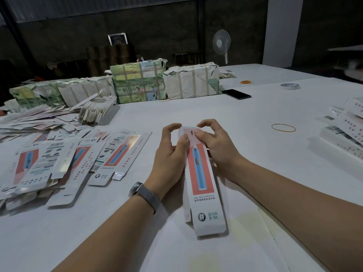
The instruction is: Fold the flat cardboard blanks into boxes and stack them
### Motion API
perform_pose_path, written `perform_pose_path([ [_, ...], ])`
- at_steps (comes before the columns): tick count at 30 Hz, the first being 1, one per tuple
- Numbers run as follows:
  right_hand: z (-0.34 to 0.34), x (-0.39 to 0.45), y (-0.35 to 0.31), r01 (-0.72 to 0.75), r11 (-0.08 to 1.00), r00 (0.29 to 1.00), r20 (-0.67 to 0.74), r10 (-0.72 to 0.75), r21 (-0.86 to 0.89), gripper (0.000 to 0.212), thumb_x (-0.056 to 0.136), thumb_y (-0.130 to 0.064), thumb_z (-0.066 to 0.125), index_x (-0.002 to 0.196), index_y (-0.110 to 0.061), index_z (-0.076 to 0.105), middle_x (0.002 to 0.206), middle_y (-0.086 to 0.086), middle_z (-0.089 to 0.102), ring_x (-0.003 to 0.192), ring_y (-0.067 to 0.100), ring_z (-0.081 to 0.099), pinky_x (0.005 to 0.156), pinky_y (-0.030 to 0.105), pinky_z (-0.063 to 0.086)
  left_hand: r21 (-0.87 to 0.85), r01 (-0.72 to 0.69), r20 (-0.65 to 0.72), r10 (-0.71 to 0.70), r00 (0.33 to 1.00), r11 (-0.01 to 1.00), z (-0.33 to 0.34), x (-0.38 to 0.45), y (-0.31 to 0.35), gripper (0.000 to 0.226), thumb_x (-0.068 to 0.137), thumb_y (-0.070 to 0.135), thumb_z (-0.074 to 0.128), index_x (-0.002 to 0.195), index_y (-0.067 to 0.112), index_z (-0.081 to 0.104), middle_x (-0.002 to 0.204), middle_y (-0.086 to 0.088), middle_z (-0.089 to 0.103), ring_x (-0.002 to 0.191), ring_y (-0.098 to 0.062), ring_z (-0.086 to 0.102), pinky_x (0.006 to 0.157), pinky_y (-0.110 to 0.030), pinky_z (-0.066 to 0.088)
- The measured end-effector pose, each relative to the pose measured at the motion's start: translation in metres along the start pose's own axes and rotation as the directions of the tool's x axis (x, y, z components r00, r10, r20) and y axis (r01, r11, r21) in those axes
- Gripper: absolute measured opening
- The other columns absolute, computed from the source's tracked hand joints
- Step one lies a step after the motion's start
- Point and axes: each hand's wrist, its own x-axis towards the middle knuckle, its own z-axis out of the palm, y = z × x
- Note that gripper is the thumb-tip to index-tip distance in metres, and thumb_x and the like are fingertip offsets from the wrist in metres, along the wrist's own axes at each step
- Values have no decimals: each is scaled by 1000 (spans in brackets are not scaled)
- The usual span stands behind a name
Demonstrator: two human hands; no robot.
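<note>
A long white box (202,179) printed with a blue toothbrush on a red panel lies lengthwise in the middle of the white table (245,114). My left hand (170,156) grips its left side near the far end, fingers curled over the top flap. My right hand (216,146) pinches the same far end from the right. Flat printed blanks (78,160) lie spread in a loose heap to the left. Folded white boxes (345,132) are stacked at the right edge.
Taped paper bundles (165,81) line the back of the table. A black phone (236,94), a tape roll (290,86) and rubber bands (283,127) lie on the right half. A fan (221,43) stands behind the table.
</note>
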Motion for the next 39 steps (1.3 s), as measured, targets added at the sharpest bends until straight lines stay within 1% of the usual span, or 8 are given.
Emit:
perform_pose_path([
  [9,-2,-7,-28,149,805,973,230,-16,-574,81,77,-58,64,149,-33,35,104,-17,55,83,3,62,64,11,48,-65,-78,-144,68,987,995,-6,2,8,41,90,53,58,127,40,45,88,-7,75,70,-21,76,60,-39,62],
  [13,-9,-15,-42,141,767,969,246,22,-626,68,82,-46,71,143,-37,43,93,-21,56,81,3,61,63,20,46,-120,-134,-28,132,991,984,-5,1,4,31,91,56,51,122,58,47,71,1,72,51,-10,63,44,-25,51],
  [18,-71,-34,-82,74,647,997,42,-64,-759,70,83,-45,69,147,-43,42,98,-25,56,83,-2,57,65,13,40,-151,-200,31,207,978,968,-3,8,-1,34,93,57,44,125,70,42,74,-9,70,46,-24,61,38,-24,45],
  [23,-162,-68,-135,-152,127,982,-165,-95,-980,58,83,-44,62,140,-39,51,107,-5,59,99,21,57,84,38,51,-90,-177,55,183,982,980,-3,16,-18,36,90,64,49,126,66,45,67,-5,68,41,-26,59,39,-27,45],
  [27,-234,-89,-149,-331,-200,943,-323,-76,-922,20,81,-45,60,83,-26,56,91,-2,50,89,25,56,70,37,49,-58,-86,121,93,988,995,-8,19,-26,70,73,90,51,134,55,49,66,-5,68,42,-32,60,42,-21,46],
  [30,-269,-99,-139,-360,-358,932,-351,-94,-861,27,87,-46,60,78,-25,45,102,-1,44,99,23,49,66,31,40,-13,-35,172,36,984,999,-9,19,-29,79,69,95,49,134,50,51,66,-4,68,42,-32,61,36,-23,43],
  [34,-289,-97,-127,-385,-419,922,-367,-127,-822,36,95,-56,53,105,-23,63,119,4,47,112,26,45,79,36,43,31,16,183,-21,983,999,-11,17,-30,81,66,95,50,132,48,55,66,-5,67,45,-33,62,30,-36,38],
  [39,-275,-85,-118,-375,-275,920,-320,-224,-885,34,97,-37,55,129,-26,60,126,0,49,119,22,41,90,38,46,37,27,133,-32,991,999,-6,11,-21,43,87,66,54,124,45,63,66,-5,64,42,-24,55,40,-32,38],
])
